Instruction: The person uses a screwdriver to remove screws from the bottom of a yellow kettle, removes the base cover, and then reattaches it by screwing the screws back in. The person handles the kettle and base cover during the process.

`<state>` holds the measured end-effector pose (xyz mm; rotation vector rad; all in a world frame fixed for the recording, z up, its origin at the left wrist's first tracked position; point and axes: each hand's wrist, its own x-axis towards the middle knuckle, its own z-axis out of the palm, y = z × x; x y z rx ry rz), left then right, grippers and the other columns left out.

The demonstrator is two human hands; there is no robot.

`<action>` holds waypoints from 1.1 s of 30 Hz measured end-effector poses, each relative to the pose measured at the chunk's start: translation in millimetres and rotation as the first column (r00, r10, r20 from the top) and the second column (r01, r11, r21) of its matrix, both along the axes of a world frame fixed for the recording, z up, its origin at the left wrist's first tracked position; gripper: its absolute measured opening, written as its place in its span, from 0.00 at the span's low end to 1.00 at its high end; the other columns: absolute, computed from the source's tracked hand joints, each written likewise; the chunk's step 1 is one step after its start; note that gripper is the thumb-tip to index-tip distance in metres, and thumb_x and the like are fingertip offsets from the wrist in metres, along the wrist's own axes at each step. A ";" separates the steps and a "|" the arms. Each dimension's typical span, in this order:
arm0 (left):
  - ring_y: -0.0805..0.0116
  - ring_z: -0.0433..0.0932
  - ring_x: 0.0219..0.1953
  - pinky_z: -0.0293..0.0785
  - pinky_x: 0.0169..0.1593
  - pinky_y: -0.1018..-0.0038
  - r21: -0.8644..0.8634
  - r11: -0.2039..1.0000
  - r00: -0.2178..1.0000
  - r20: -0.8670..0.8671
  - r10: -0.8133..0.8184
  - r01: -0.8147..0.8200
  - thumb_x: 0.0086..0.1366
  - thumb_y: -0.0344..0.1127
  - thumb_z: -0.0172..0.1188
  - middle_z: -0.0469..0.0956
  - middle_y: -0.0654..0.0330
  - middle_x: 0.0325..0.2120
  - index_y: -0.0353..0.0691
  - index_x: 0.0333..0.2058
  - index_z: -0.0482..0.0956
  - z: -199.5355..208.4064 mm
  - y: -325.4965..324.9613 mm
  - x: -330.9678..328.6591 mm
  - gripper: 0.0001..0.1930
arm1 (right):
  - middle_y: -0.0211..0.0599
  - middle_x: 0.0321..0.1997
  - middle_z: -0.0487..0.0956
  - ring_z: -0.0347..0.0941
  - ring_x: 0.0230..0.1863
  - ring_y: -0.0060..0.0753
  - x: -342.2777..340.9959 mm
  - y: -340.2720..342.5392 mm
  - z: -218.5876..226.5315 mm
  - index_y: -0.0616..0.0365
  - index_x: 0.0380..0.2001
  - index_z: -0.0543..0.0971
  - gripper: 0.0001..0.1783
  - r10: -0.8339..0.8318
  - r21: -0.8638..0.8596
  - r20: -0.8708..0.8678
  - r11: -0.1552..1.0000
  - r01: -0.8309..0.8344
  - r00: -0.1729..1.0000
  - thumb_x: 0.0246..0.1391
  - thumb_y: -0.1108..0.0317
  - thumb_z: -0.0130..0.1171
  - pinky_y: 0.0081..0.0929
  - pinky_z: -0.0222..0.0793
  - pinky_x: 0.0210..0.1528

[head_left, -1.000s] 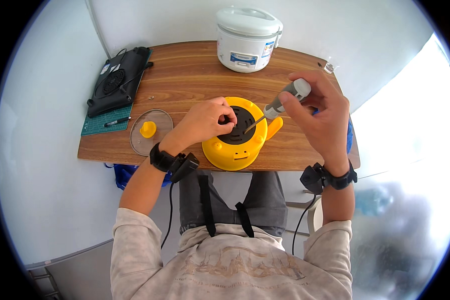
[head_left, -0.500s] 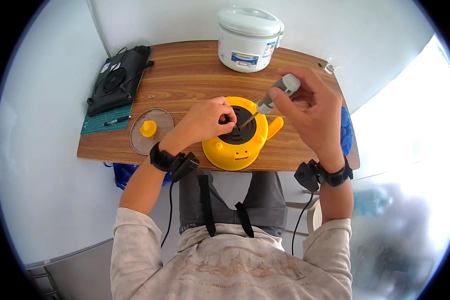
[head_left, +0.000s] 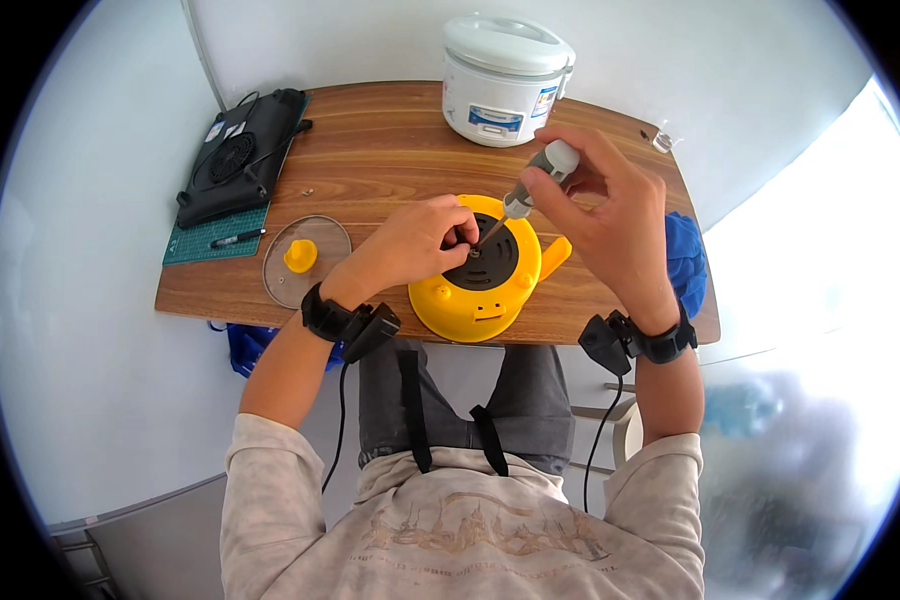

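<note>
A yellow appliance body (head_left: 448,312) with a side handle (head_left: 557,257) lies bottom up near the table's front edge, its round black slotted base plate (head_left: 500,266) facing me. My right hand (head_left: 620,220) grips a grey screwdriver (head_left: 538,182) by its handle, held at a slant. The shaft points down-left to the middle of the plate, where a small metal spot shows. Pinched together right beside the tip are the fingers of my left hand (head_left: 407,240); anything between them is hidden. Left of that hand rests a round clear lid (head_left: 287,289) with a yellow knob (head_left: 301,256).
At the back of the wooden table (head_left: 380,130) stands a white rice cooker (head_left: 510,75). A black induction-cooker-like device (head_left: 240,165) and a pen (head_left: 237,239) lie on a green cutting mat (head_left: 195,245) at the left. Blue cloth (head_left: 686,265) bunches at the right edge.
My right hand and the screwdriver have moved left, bringing the tip to the plate's middle beside my left fingers. My left hand is still pinched, shifted only slightly.
</note>
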<state>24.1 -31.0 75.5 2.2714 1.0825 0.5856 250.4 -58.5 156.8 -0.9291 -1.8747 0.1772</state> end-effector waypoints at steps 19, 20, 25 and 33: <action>0.60 0.79 0.36 0.76 0.41 0.69 0.061 0.998 0.999 -0.019 -0.034 0.035 0.61 0.31 0.63 0.78 0.57 0.37 0.37 0.35 0.82 -5.3 0.9 -0.9 0.05 | 0.39 0.27 0.82 0.82 0.27 0.30 -2.7 3.4 1.5 0.56 0.49 0.80 0.22 0.041 0.010 0.028 0.999 -0.041 0.999 0.51 0.64 0.72 0.23 0.78 0.33; 0.60 0.79 0.36 0.76 0.41 0.68 0.063 0.998 0.999 -0.022 -0.031 0.032 0.61 0.31 0.63 0.78 0.57 0.37 0.37 0.35 0.82 -5.4 0.7 -0.7 0.05 | 0.39 0.27 0.82 0.82 0.27 0.30 -4.7 2.0 2.8 0.55 0.50 0.80 0.22 0.052 0.001 0.011 0.999 -0.052 0.999 0.51 0.65 0.72 0.23 0.78 0.33; 0.59 0.79 0.37 0.77 0.42 0.68 0.081 0.996 0.999 -0.021 -0.024 0.026 0.61 0.31 0.63 0.78 0.56 0.38 0.37 0.35 0.82 -4.7 -1.3 -0.8 0.05 | 0.39 0.27 0.81 0.81 0.27 0.32 -9.1 0.7 6.5 0.53 0.52 0.79 0.23 0.091 0.038 0.109 0.995 -0.095 0.990 0.52 0.68 0.71 0.25 0.78 0.32; 0.59 0.79 0.37 0.76 0.42 0.68 0.083 0.996 0.999 -0.003 -0.035 0.035 0.61 0.30 0.63 0.78 0.56 0.37 0.37 0.35 0.82 -4.7 -1.9 -0.5 0.05 | 0.40 0.28 0.82 0.81 0.27 0.35 -10.6 -5.5 10.4 0.55 0.51 0.80 0.22 0.059 0.023 0.117 0.998 -0.062 0.991 0.52 0.69 0.70 0.29 0.78 0.33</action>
